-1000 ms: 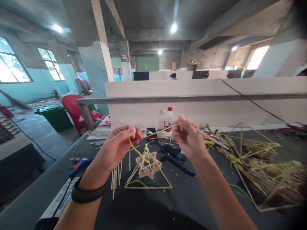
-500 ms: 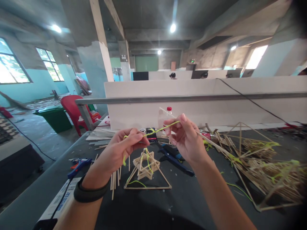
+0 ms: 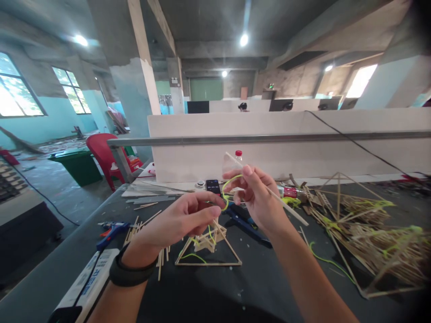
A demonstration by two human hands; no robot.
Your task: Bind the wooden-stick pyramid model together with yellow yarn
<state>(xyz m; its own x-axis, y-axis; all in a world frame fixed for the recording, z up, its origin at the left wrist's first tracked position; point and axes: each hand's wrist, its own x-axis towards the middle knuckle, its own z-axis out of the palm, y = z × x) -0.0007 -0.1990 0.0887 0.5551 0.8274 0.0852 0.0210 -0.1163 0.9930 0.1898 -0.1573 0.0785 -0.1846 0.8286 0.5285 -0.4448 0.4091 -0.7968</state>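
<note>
My right hand (image 3: 261, 195) is closed around a thin wooden stick (image 3: 291, 211), which slants from upper left to lower right across the palm. Between its thumb and fingers it also pinches a yellow-green string (image 3: 225, 186). The string curves down to my left hand (image 3: 188, 213), whose thumb and forefinger close on it. Below my hands, a small pyramid frame of wooden sticks (image 3: 208, 264) stands on the dark table, with star-like stickwork and green string inside. My left hand hides its top.
Loose sticks (image 3: 159, 269) and a blue glue gun (image 3: 112, 234) lie at left. Dark blue pliers (image 3: 247, 229) lie behind the frame, near a phone (image 3: 213, 186) and a red-capped bottle (image 3: 238, 154). More stick frames (image 3: 387, 251) are heaped at right.
My left hand has moved right and down, over the small frame's top. The string between my hands went from taut to a slack curve. My right hand shifted slightly left.
</note>
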